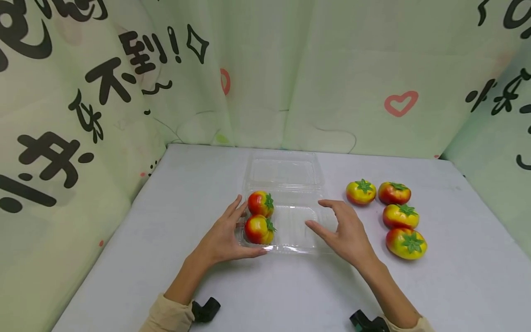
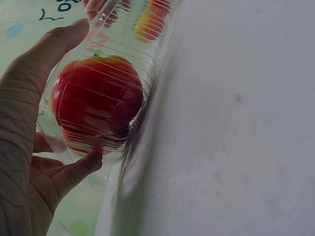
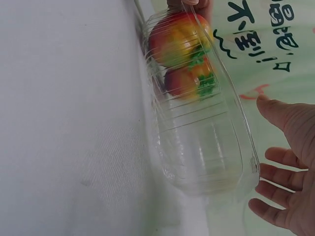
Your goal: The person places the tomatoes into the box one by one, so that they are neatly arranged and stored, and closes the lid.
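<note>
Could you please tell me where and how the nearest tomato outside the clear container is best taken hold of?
Probably grip this tomato by its rounded left and right flanks, the right hand coming from above its near side: another tomato crowds its far side, leaving both flanks free.

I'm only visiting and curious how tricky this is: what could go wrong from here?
The two fruits in the box sit at its left end, so lifting might tip it or let them roll. The box looks thin, so a hard squeeze from the left hand could bend it. The four rounded fruits on the table might roll if the right hand bumps them.
</note>
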A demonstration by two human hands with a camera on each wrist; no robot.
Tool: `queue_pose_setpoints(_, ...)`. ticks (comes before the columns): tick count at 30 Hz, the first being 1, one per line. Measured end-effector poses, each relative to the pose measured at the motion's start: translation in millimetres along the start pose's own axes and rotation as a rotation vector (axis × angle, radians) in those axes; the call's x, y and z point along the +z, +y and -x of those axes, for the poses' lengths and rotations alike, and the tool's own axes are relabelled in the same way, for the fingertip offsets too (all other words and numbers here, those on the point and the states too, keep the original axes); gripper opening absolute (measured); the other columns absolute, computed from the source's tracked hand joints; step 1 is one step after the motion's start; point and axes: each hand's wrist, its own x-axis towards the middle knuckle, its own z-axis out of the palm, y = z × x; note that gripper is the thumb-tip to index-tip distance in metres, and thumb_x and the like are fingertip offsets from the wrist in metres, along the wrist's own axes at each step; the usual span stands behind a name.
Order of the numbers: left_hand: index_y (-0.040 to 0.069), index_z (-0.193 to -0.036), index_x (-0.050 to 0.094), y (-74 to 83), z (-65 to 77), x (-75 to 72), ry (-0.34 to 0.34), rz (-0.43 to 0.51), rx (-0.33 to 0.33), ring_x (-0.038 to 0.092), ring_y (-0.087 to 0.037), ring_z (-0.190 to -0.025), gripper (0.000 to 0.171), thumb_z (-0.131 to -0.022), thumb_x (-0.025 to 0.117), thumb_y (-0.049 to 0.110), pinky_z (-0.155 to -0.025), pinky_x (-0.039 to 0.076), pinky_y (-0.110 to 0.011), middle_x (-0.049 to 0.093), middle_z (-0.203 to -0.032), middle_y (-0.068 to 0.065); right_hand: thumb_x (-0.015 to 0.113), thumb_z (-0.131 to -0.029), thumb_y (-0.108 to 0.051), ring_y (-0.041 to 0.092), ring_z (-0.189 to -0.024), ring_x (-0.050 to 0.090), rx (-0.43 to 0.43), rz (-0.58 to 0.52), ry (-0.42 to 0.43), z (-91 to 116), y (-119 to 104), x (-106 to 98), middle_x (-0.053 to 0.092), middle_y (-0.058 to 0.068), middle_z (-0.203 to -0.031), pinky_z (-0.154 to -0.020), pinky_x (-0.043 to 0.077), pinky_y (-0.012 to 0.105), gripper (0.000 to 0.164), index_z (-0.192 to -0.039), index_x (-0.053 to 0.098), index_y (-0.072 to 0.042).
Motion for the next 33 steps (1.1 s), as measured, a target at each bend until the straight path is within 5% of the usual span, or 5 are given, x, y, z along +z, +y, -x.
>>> queue_pose_setpoints(24,0.006,-0.159,0.035,0.0,0.4,-1.1,-0.011,0.002,0.004,0.059,-0.028,-0.132,0.116,-0.069,0.092,0.051,-0.104,0.052,-0.046,0.023,-0.169,-0.015,0.076,-0.092,-0.039,0.044,-0.134,0.046,0.090,0.033,-0.013,3.7,14.1,-15.8,0.056,0.025,-0.142,-0.109,0.040,0.068,0.064,-0.140,0.056,-0.002)
queue_pose_setpoints(33,0.006,-0.159,0.035,0.0,0.7,-1.2,-0.008,0.000,0.005,0.058,-0.029,-0.133,0.116,-0.069,0.092,0.051,-0.102,0.053,-0.046,0.023,-0.169,-0.015,0.076,-0.092,-0.037,0.045,-0.130,0.049,0.078,0.032,0.013,6.6,17.9,-20.1,0.057,0.025,-0.140,-0.103,0.047,0.066,0.062,-0.138,0.056,0.000)
